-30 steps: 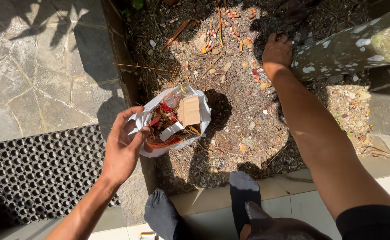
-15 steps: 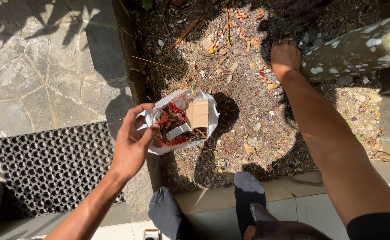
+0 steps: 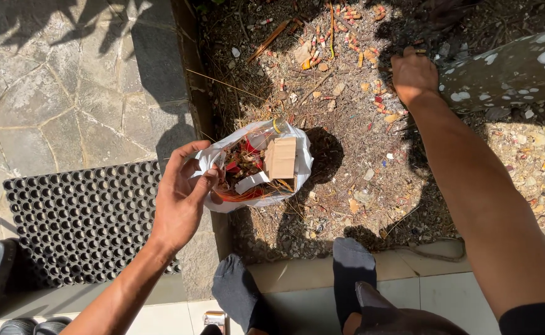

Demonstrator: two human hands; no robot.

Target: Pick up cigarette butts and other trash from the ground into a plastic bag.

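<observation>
- Grip, left hand (image 3: 182, 198): fingers and thumb pinched shut on the rim of a white plastic bag (image 3: 300, 162), holding its mouth open over the edge of the soil bed.
- Grip, right hand (image 3: 414, 73): arm stretched far out, fingers curled down into the litter beside the trunk. Fingertips hidden; cannot tell whether they have closed on anything.
- Soil bed (image 3: 347, 180): largest thing in view. Dry dirt, twigs and small scraps, partly in sun, partly in shade. Stone paving to the left, pale tiles below.
- Tree trunk (image 3: 508, 68): grey-green with pale patches, lying across the top right, just beside the right hand.
- Rubber mat (image 3: 80, 223): black, full of round holes, on the paving left of the bed, near the left forearm.
- Bag contents: a small brown cardboard box (image 3: 281, 158) on top, red and orange scraps and a white strip beneath. Bag looks fairly full.
- Scattered litter (image 3: 340, 37): small red, orange and pale pieces lying loose at the top of the bed, well apart from the bag.
- Judgement on doing the pick-up well: keep the bag mouth wide and steady, pinch one piece cleanly so that dirt and twigs stay behind, and bring the bag nearer to shorten the reach.
</observation>
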